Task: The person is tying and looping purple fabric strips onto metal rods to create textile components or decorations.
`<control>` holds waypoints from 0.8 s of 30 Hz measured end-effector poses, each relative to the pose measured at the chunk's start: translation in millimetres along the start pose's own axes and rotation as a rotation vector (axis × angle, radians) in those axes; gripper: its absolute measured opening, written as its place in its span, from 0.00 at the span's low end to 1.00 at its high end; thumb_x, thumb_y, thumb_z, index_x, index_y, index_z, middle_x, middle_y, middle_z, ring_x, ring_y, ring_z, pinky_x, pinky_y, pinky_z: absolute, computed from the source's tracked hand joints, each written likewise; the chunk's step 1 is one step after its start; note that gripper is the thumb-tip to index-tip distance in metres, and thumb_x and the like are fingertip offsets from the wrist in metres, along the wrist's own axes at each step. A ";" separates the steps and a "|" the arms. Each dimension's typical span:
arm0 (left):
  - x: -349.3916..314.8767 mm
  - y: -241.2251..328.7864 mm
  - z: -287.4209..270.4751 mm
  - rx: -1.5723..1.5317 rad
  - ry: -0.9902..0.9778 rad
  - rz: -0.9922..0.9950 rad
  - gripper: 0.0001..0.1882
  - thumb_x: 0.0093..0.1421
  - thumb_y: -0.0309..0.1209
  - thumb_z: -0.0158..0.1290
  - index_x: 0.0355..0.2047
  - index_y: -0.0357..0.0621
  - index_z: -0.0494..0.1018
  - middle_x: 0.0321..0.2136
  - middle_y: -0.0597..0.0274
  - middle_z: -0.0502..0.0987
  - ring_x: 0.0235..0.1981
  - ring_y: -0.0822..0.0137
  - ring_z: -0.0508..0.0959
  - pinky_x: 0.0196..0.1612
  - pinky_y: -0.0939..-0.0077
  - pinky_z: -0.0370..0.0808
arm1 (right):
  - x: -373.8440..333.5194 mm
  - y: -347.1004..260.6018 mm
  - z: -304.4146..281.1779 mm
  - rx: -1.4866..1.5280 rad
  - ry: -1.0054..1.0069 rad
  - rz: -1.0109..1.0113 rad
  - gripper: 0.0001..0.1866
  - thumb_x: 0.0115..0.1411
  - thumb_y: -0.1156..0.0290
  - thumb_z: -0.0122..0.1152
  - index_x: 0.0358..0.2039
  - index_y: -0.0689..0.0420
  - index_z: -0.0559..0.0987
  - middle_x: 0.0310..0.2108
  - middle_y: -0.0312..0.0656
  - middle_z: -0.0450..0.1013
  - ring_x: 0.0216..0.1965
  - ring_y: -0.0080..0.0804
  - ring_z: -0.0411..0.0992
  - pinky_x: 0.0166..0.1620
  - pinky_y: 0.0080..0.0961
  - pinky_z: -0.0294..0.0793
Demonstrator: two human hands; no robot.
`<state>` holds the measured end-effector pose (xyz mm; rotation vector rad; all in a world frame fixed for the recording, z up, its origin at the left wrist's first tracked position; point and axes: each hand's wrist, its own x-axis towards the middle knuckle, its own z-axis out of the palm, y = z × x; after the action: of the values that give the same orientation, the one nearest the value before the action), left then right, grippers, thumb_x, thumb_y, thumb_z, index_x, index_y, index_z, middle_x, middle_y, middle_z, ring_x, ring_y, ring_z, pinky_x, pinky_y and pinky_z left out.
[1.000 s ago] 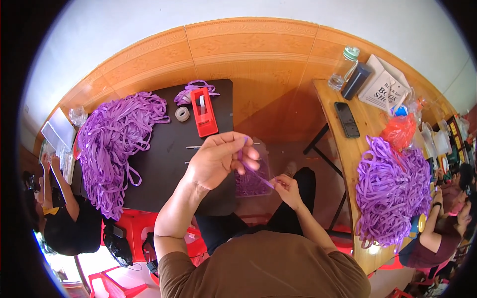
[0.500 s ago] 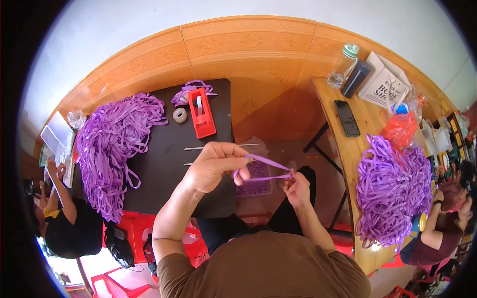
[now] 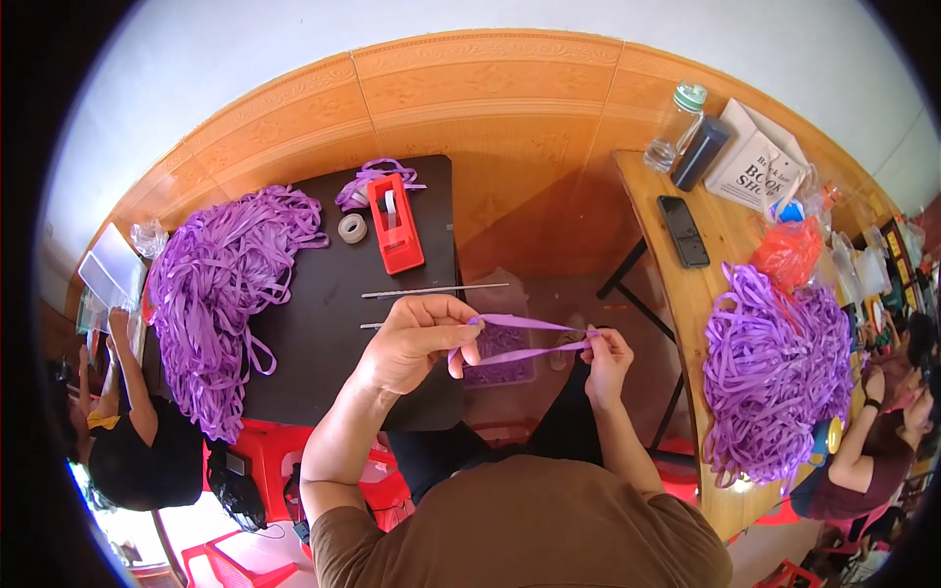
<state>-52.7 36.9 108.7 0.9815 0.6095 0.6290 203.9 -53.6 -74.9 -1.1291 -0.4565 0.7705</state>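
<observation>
A narrow purple ribbon (image 3: 529,321) is stretched between my two hands as a long loop. My left hand (image 3: 423,338) pinches one end near the right edge of the black table (image 3: 323,363). With thumb and fingers closed, my right hand (image 3: 608,365) grips the other end. Two thin metal rods lie on the black table; one rod (image 3: 431,291) juts past its edge beyond my left hand. Below the ribbon stands a clear plastic bin (image 3: 529,370) with purple pieces in it, partly hidden by the ribbon and hand.
A big heap of purple ribbons (image 3: 211,294) covers the black table's left side, near a red tape dispenser (image 3: 396,230) and a tape roll (image 3: 352,228). The wooden table (image 3: 642,186) at right carries another ribbon heap (image 3: 774,382), a phone (image 3: 683,231) and bottles. People sit at both sides.
My hands have drawn apart, the left one slightly left and down, the right one to the right. The ribbon loop is stretched longer between them.
</observation>
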 end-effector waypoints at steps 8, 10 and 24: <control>3.2 -11.0 0.8 0.021 -0.024 0.065 0.07 0.59 0.22 0.52 0.35 0.29 0.73 0.23 0.54 0.77 0.23 0.65 0.78 0.28 0.75 0.76 | -4.0 15.0 -17.8 -0.517 -0.071 -0.388 0.03 0.55 0.79 0.61 0.25 0.62 0.77 0.20 0.36 0.72 0.18 0.18 0.67 0.23 0.16 0.65; 9.6 -16.2 -4.4 0.055 0.024 0.092 0.06 0.59 0.22 0.52 0.35 0.29 0.73 0.23 0.54 0.77 0.23 0.65 0.78 0.30 0.74 0.76 | -12.7 9.9 -12.9 -0.922 -0.109 -0.584 0.03 0.48 0.78 0.63 0.24 0.60 0.76 0.21 0.45 0.72 0.21 0.36 0.73 0.26 0.27 0.70; 46.7 -32.2 -17.9 -0.179 0.015 0.084 0.25 0.58 0.18 0.50 0.56 0.39 0.64 0.44 0.48 0.76 0.41 0.58 0.79 0.45 0.67 0.75 | -45.7 16.8 -19.0 -0.536 -0.992 0.463 0.11 0.45 0.76 0.72 0.20 0.59 0.75 0.18 0.27 0.67 0.23 0.14 0.63 0.28 0.16 0.62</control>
<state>-27.7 67.1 64.1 0.8383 0.5175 0.7524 181.2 -96.0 -95.3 -1.3034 -1.3141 1.6910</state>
